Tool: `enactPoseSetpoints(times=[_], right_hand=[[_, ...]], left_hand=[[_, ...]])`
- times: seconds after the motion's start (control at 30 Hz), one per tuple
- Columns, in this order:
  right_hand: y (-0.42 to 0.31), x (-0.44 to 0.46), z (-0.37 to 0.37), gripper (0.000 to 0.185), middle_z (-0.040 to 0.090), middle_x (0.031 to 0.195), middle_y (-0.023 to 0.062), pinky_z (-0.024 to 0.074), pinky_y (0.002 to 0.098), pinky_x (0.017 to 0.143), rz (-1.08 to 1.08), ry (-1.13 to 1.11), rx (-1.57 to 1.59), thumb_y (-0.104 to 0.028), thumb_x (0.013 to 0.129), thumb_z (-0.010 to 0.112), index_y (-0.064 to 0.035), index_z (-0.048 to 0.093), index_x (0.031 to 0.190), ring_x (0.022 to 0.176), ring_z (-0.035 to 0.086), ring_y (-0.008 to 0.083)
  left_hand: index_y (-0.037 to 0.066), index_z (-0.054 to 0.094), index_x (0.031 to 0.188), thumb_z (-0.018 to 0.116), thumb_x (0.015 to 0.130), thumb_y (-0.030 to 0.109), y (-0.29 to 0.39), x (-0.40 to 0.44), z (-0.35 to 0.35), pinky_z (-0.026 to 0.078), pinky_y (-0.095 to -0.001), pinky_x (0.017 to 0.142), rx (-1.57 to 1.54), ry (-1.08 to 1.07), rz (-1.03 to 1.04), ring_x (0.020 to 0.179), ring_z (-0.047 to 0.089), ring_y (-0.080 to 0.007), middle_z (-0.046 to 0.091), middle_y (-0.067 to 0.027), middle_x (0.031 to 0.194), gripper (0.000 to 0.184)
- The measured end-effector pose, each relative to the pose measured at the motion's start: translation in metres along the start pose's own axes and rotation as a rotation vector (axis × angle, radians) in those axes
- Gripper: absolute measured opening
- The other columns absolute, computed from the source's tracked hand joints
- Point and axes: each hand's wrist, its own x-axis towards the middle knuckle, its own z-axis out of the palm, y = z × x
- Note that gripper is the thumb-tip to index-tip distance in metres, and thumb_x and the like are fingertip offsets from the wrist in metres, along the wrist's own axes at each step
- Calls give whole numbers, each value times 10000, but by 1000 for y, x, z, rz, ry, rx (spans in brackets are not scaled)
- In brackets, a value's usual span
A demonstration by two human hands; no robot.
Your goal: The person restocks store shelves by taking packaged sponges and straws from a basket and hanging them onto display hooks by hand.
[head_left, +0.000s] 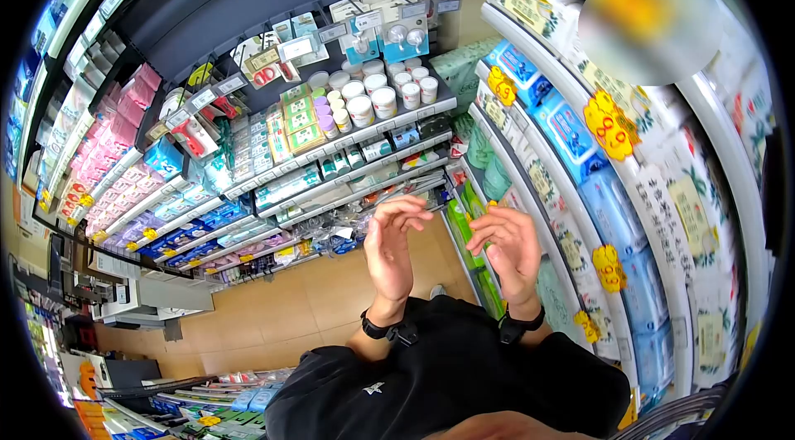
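My left hand [392,248] is raised before my chest, fingers apart and slightly curved, holding nothing. Level with it, my right hand [507,250] is also open and bare, its fingers bent loosely toward the left hand. A gap separates the two hands. Each wrist wears a black strap; a small dark device is on the left strap [396,331]. Closest behind my right hand are bright green packs [460,229] low on a shelf. Beyond both hands, white round tubs [383,100] and smaller purple-lidded tubs [326,122] stand on a shelf.
Shelving on the right holds blue packs [571,138] and white printed packs [700,208], with yellow price tags [611,124]. Pink packages [124,138] fill the left shelves. Carded goods hang from hooks above the tubs. Tan floor tiles [273,303] run between shelves. A counter [170,287] stands at left.
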Motion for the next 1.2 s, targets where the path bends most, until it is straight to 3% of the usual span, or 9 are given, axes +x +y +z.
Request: enactPoseSetpoints(times=[0.1, 0.37, 0.57, 0.67, 0.97, 1.1, 1.2], right_hand=[[-22, -31, 5, 485, 612, 1224, 218, 504, 327, 841, -6, 8, -25, -40, 965, 567, 41, 406, 1415, 968, 639, 210], [-39, -108, 73, 492, 605, 1235, 202, 504, 326, 844, 97, 74, -11, -18, 958, 560, 35, 403, 1421, 968, 635, 199], [-62, -177, 105, 490, 620, 1219, 215, 511, 359, 907, 100, 105, -74, 24, 933, 568, 35, 430, 1404, 966, 656, 204], [-79, -206, 110, 474, 633, 1219, 205, 509, 352, 899, 106, 201, -128, 24, 936, 576, 39, 445, 1392, 964, 664, 199], [-136, -288, 108, 433, 653, 1186, 165, 513, 348, 877, 3, 623, -335, 33, 945, 579, 32, 488, 1369, 928, 674, 176], [-157, -325, 98, 423, 650, 1191, 155, 513, 336, 871, -37, 739, -402, 16, 960, 579, 29, 486, 1373, 924, 672, 172], [-172, -350, 84, 420, 649, 1180, 158, 511, 325, 860, -84, 866, -439, -9, 971, 580, 29, 473, 1375, 917, 665, 169]], left_hand=[[-16, 601, 1112, 297, 1062, 432, 8, -28, 21, 437, -362, 887, 45, 116, -31, 1042, 625, -245, 592, -167, 1250, 544], [-6, 602, 1121, 345, 1041, 418, 68, -106, -2, 428, -349, 903, 122, 57, -132, 1050, 611, -231, 585, -161, 1266, 502], [13, 583, 1159, 455, 990, 392, 85, -160, 3, 424, -343, 891, 114, 69, -221, 1051, 608, -220, 511, -146, 1372, 434], [3, 586, 1152, 521, 962, 377, 83, -174, 16, 422, -339, 882, 86, -29, -299, 1034, 612, -224, 525, -154, 1344, 424], [-10, 594, 1158, 549, 962, 365, 65, -212, 83, 431, -331, 868, 11, -504, -461, 983, 613, -213, 525, -172, 1331, 426], [-7, 591, 1172, 560, 967, 307, 51, -228, 121, 434, -327, 879, -4, -643, -490, 978, 617, -192, 518, -180, 1356, 376], [0, 592, 1168, 578, 992, 189, 37, -241, 155, 465, -325, 923, -75, -844, -554, 1010, 613, -183, 541, -142, 1328, 258]])
